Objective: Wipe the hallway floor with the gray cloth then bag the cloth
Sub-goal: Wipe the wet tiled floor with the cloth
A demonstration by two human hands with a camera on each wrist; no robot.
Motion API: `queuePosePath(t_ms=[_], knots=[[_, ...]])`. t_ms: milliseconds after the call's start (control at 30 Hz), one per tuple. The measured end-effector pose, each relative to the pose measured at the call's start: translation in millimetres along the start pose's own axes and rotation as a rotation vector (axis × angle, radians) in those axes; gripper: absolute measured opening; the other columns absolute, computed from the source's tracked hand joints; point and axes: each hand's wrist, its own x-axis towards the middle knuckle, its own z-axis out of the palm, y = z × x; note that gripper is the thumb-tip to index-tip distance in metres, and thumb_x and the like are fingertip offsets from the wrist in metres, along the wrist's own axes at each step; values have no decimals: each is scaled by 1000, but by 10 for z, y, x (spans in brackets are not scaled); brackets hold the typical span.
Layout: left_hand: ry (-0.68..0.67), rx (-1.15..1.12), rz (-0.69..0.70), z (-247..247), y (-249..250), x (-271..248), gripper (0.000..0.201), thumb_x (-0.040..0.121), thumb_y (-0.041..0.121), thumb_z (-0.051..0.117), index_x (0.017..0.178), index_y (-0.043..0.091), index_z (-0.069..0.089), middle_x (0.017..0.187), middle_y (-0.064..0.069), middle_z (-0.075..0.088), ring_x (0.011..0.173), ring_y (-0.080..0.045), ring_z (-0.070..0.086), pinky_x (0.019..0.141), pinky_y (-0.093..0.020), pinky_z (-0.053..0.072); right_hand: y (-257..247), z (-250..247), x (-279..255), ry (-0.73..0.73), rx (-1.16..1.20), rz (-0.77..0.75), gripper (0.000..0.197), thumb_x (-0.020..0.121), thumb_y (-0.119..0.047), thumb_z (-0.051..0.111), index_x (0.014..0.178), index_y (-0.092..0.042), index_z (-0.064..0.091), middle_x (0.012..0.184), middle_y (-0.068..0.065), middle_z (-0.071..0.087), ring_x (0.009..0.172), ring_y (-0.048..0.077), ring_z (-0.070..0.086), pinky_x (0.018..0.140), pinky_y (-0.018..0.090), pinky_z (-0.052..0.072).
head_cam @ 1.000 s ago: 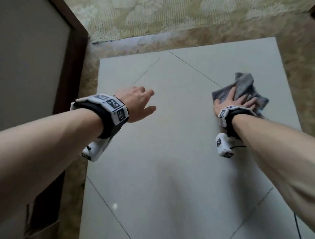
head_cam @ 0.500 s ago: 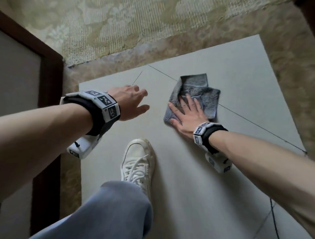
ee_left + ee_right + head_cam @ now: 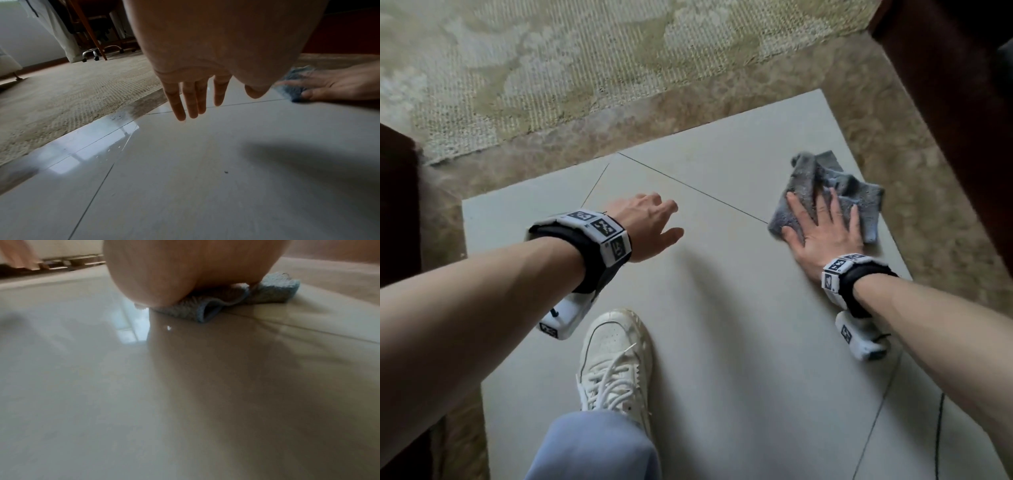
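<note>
- Pale glossy tiles (image 3: 722, 342) cover the hallway floor, with thin grout lines, a mottled brown border round them and a patterned rug (image 3: 551, 68) beyond the far edge.
- Right hand (image 3: 822, 229) lies flat, fingers straight and spread, palm pressing the cloth (image 3: 859, 195) onto the tile; nothing is pinched or curled round.
- From that hand the cloth runs forward and to the right: the heel of the palm sits at its near edge, and rumpled folds stick out past the fingertips towards the far right corner of the tiles.
- In the right wrist view the cloth (image 3: 273, 290) shows doubled over under the palm, its near hem folded back on itself.
- Its long axis looks to slant from near-left to far-right, roughly along the fingers.
- Cloth lies close to the brown border on the right and just this side of a grout line, so open tile lies to the left and towards the person.
- My reading: wiping is under way, and the next stroke most likely sweeps left or back, across the bare tile.
- Left hand (image 3: 650, 226) hovers above the floor, fingers loose and slightly apart, holding nothing, well apart from the cloth.
- Right hand is therefore the one placed for both wiping and gathering.
- White shoe (image 3: 616, 363) stands on the tile nearer the person, between the two arms.
- No bag shows in any view.
</note>
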Motion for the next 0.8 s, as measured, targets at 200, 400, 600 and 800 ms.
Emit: queuePosePath(t_ms=[200, 400, 600, 800], knots=[[1, -27, 4, 22, -29, 1, 54, 97, 57, 36, 139, 24, 41, 133, -5, 50, 121, -27, 49, 88, -39, 47, 125, -17, -5, -16, 70, 246, 69, 95, -63, 21, 156, -39, 1, 164, 12, 10, 150, 35, 3, 117, 62, 2], [16, -23, -15, -21, -89, 6, 55, 97, 58, 36, 140, 24, 41, 133, -5, 50, 121, -27, 49, 87, -37, 46, -644, -8, -339, -93, 76, -49, 71, 95, -65, 11, 156, -36, -11, 165, 11, -1, 148, 37, -19, 113, 68, -5], [29, -35, 4, -93, 57, 58, 55, 97, 57, 37, 140, 23, 41, 134, -7, 50, 122, -29, 49, 91, -43, 46, -649, 99, -424, -176, -40, -422, 59, 97, -54, 5, 153, -44, -12, 163, -2, -16, 149, 24, -21, 118, 53, -14], [3, -27, 24, -13, 17, 2, 54, 98, 55, 37, 141, 22, 40, 135, -7, 48, 123, -28, 48, 89, -40, 45, -53, -58, -17, 10, 25, -119, 65, 87, -50, 29, 151, -36, 32, 165, 6, 11, 149, 33, 17, 120, 51, 11]])
